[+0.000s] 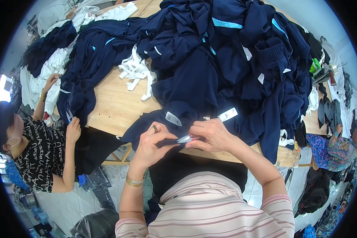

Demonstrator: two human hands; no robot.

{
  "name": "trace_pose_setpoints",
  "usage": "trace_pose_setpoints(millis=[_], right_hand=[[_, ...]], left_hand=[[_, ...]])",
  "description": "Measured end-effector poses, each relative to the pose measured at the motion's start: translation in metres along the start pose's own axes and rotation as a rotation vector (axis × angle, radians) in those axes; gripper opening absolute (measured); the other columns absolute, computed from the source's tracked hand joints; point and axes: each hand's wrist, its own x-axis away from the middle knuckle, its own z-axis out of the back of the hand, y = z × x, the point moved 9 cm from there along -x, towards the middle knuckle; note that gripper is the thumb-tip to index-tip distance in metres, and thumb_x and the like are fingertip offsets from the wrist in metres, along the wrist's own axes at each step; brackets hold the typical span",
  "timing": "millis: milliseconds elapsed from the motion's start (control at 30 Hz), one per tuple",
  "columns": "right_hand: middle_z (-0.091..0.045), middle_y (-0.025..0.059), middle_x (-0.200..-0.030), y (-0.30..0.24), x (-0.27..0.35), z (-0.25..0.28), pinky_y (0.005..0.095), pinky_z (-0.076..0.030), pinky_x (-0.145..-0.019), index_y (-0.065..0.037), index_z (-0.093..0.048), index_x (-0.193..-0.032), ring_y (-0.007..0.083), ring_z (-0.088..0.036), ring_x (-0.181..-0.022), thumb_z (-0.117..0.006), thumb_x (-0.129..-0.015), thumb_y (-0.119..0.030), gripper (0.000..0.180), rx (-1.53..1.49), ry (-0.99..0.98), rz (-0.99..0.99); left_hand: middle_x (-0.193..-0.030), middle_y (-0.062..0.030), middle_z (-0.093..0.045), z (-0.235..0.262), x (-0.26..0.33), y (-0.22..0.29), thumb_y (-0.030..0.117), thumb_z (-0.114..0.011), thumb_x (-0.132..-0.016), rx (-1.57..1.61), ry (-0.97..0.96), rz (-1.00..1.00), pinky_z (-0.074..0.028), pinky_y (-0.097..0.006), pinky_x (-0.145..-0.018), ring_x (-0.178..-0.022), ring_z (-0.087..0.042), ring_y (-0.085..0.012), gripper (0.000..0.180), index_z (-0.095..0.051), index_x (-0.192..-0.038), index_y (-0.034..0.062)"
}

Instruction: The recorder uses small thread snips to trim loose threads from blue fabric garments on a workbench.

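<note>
Overhead, wooden table (119, 107) — navy garments (226, 67) heaped, tiled floor (67, 202), hands pinching snips (185, 139).

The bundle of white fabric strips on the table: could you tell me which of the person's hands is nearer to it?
Left. The left hand is below the white strips; the right hand is farther right.

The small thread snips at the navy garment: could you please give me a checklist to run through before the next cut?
1. Right hand grips small metal thread snips: ok.
2. Left hand pinches the dark navy fabric garment at the blades: ok.
3. Left fingers out of the blade path: cannot tell, very close.
4. White sewn-in label away from the blades: ok.
5. Garment supported on the wooden table: ok.
6. Neighbouring person's hand well away: ok.
</note>
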Motion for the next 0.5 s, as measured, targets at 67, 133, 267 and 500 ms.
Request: trace_pose_setpoints(millis=[67,133,267,500], right_hand=[[-0.049,0.0018,-0.059,0.001,0.000,-0.001,0.0317,-0.033,-0.045,-0.010,-0.056,-0.069,0.0189,-0.049,-0.049,-0.060,-0.082,-0.054,0.046,-0.005,-0.007,-0.008],[-0.048,0.0020,-0.059,0.000,0.000,-0.002,0.0319,-0.032,-0.045,-0.010,-0.056,-0.069,0.0191,-0.049,-0.048,-0.060,-0.082,-0.055,0.047,0.002,-0.004,0.009],[-0.053,0.0039,-0.062,0.000,0.000,-0.006,0.0312,-0.035,-0.046,-0.008,-0.058,-0.070,0.0191,-0.051,-0.052,-0.066,-0.080,-0.049,0.043,0.011,-0.066,-0.016],[-0.046,0.0014,-0.059,0.044,0.015,0.002,0.0255,-0.033,-0.049,-0.003,-0.055,-0.086,0.0103,-0.040,-0.050,-0.065,-0.086,-0.031,0.030,-0.644,0.310,-0.317]], left_hand=[[-0.073,-0.0068,-0.057,-0.001,0.000,0.000,-0.001,-0.078,-0.061,0.001,0.001,-0.002,-0.047,-0.030,-0.061,-0.072,-0.056,-0.0203,0.022,-0.069,-0.080,0.0033],[-0.073,-0.0068,-0.057,-0.002,0.000,0.000,-0.002,-0.078,-0.061,0.001,0.005,-0.005,-0.047,-0.030,-0.061,-0.072,-0.056,-0.0204,0.022,-0.069,-0.080,0.0032],[-0.072,-0.0070,-0.057,-0.002,0.001,0.000,-0.002,-0.078,-0.061,-0.009,0.008,0.003,-0.047,-0.030,-0.061,-0.072,-0.056,-0.0205,0.022,-0.069,-0.081,0.0028],[-0.074,-0.0074,-0.057,0.000,0.000,-0.004,-0.002,-0.077,-0.061,0.023,0.039,0.023,-0.047,-0.030,-0.063,-0.073,-0.056,-0.0202,0.023,-0.070,-0.083,0.0032]])
